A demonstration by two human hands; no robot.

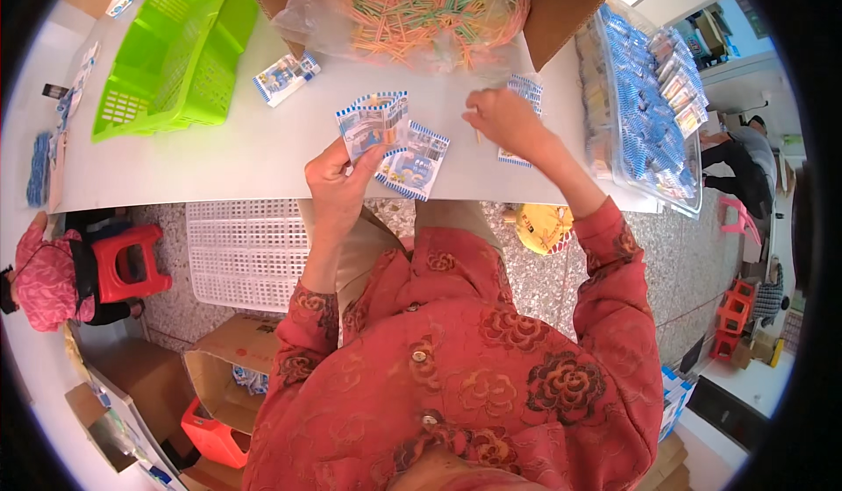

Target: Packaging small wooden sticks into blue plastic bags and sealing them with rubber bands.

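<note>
In my left hand (338,171) are small clear packets with blue-and-white striped ends. One packet (373,122) stands up from between thumb and fingers. Another packet (421,153) fans out to its right, over the table's front edge. My right hand (507,122) is closed a little above the table, fingertips pinched together. A thin pale sliver shows below its fingers; I cannot make out what it is. Partly hidden beneath that hand lies a further striped packet (529,89). Beyond both hands, a clear bag (438,17) full of thin pink, yellow and green sticks spills from a cardboard box (566,8).
A green plastic basket (189,78) stands at the left, with a packet (287,78) beside it on the white table (281,153). At the right is a clear tub (627,171) heaped with blue packets. People sit at far left and far right; a white crate (246,254) is below.
</note>
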